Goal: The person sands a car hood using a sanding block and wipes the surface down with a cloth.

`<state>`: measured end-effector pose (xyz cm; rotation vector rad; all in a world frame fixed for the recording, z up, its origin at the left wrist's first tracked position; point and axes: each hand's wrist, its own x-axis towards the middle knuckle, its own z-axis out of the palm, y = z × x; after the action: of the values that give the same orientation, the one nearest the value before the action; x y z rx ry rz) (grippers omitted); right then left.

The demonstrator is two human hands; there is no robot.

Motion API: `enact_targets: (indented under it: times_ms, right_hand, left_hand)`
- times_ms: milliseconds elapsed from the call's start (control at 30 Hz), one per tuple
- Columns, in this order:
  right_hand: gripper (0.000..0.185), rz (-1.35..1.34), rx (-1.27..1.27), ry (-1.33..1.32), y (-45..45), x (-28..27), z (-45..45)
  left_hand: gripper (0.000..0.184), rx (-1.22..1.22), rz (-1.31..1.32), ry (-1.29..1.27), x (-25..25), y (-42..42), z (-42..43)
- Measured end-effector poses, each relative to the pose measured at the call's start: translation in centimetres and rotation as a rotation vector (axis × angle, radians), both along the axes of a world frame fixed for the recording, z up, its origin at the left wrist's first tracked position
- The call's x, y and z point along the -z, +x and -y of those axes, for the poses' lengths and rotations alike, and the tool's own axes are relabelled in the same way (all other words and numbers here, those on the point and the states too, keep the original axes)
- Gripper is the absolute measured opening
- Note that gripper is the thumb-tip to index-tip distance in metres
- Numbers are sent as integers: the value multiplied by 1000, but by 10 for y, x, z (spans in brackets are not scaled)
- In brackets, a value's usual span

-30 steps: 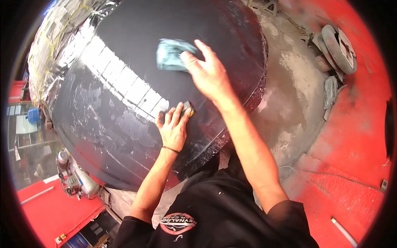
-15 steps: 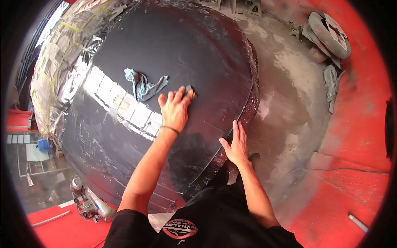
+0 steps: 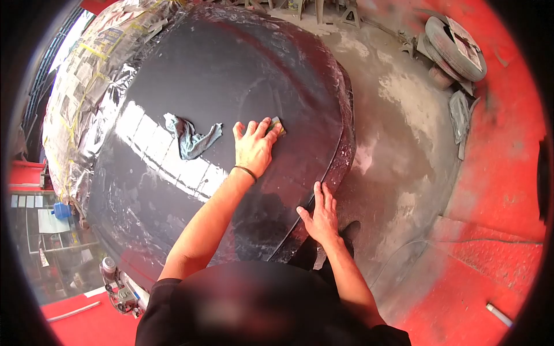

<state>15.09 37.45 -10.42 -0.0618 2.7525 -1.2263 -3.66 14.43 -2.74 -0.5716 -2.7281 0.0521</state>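
A dark, glossy car hood (image 3: 202,75), wet-looking and streaked, fills the middle of the view. On it, my left hand (image 3: 254,151) lies palm down, its fingers pressing a small grey and yellowish sanding pad (image 3: 277,125) against the surface. Most of the pad is hidden beneath the fingers. My right hand (image 3: 321,218) rests along the hood's near right edge with its fingers stretched out, holding nothing. To the left of my left hand, a crumpled blue-green cloth (image 3: 193,140) lies on the hood.
Taped paper and plastic masking (image 3: 86,75) covers the car on the left. Tires (image 3: 456,49) stand against the red wall at the far right. A motorized machine (image 3: 118,285) sits at lower left. A cable (image 3: 461,240) runs along the floor and wall at right.
My left hand has moved right and away from me across the hood with the sanding pad, farther from the cloth. My right hand stays at the hood's edge. The view has shifted slightly.
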Motion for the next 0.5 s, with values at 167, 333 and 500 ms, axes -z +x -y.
enact_targets:
  times_ms: [167, 333, 500]
  right_hand:
    - [100, -34, 8, 55, -1, 6, 7]
    - [96, 57, -43, 57, -1, 3, -2]
    - [69, 209, 13, -222, -21, -1, -34]
  left_hand:
    - [37, -105, 26, 7, -13, -116, -40]
    - [46, -122, 49, -9, 6, -62, -70]
    - [50, 26, 114, 154, 42, 98, -94]
